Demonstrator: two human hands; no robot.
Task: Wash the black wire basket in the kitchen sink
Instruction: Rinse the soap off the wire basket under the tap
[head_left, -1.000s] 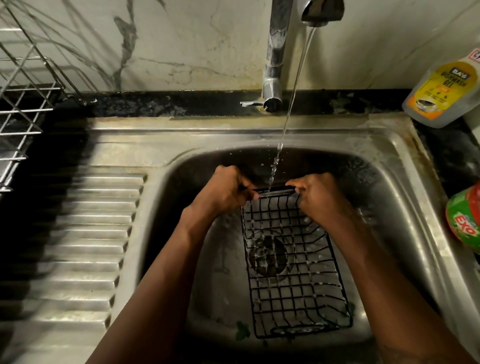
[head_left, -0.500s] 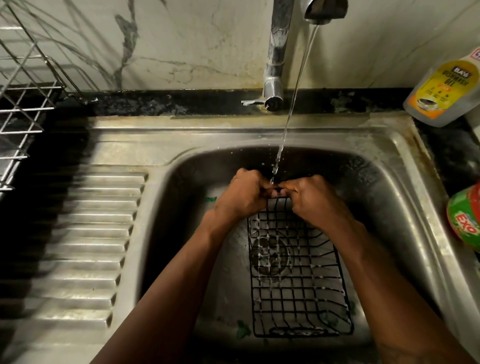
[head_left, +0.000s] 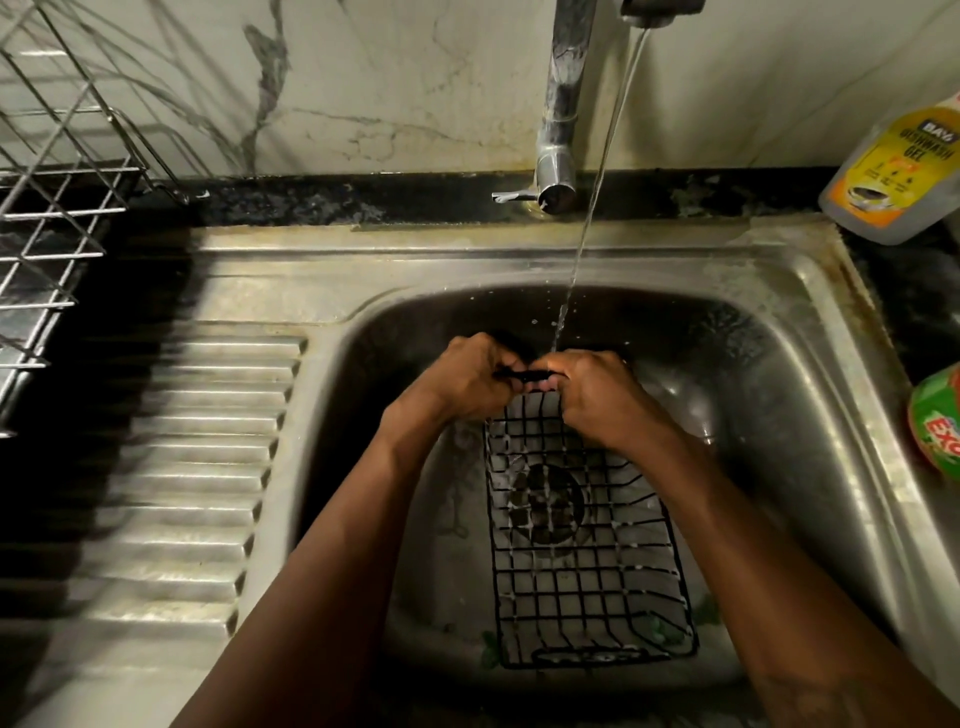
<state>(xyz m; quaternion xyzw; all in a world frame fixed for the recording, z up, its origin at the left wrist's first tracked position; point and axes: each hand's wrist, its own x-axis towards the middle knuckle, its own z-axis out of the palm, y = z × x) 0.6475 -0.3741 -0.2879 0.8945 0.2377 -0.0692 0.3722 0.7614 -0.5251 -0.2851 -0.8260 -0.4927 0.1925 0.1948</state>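
Note:
The black wire basket (head_left: 587, 561) lies in the steel sink (head_left: 810, 395), over the drain, its far end raised under the thin water stream (head_left: 597, 176) from the tap (head_left: 563, 104). My left hand (head_left: 462, 382) and my right hand (head_left: 597, 397) sit close together at that far rim, fingers curled round the top wire. Water lands just where the two hands meet. Droplets cling to the basket's wires.
A ribbed draining board (head_left: 171, 467) lies left of the bowl, with a steel dish rack (head_left: 47, 208) at the far left. A dishwash gel bottle (head_left: 893, 171) leans at the back right; a green tub (head_left: 937, 421) sits on the right rim.
My hands have slid inward along the basket's far rim, from its corners to nearly touching at the middle under the stream. The basket has barely moved.

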